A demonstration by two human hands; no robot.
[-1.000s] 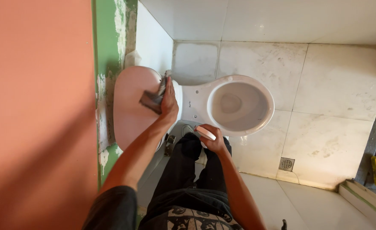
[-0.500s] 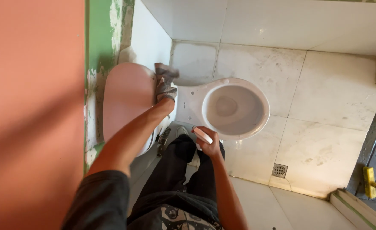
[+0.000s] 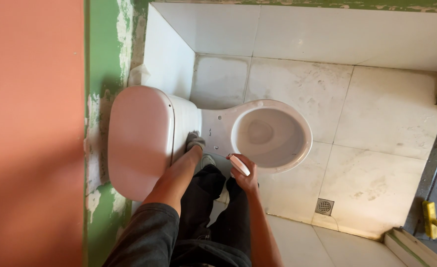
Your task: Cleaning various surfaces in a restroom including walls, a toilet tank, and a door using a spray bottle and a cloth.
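Observation:
I look down on a white toilet (image 3: 213,131) with its tank lid (image 3: 139,141) at the left and its bowl (image 3: 270,133) at the right. My left hand (image 3: 192,146) presses a grey cloth (image 3: 194,139) against the front of the tank, where tank and bowl meet. My right hand (image 3: 245,178) holds a small white and pink bottle (image 3: 239,164) just in front of the bowl's near rim. My dark trouser legs stand below both hands.
The toilet stands in a corner of white tiled walls (image 3: 203,29) on a pale tiled floor. A green and orange wall (image 3: 35,123) fills the left. A floor drain (image 3: 323,206) lies to the right of my legs. A yellow brush (image 3: 430,212) rests by the threshold at right.
My left hand has come down with the cloth from the top of the tank to its front lower face. My right hand has stayed near the bowl's rim.

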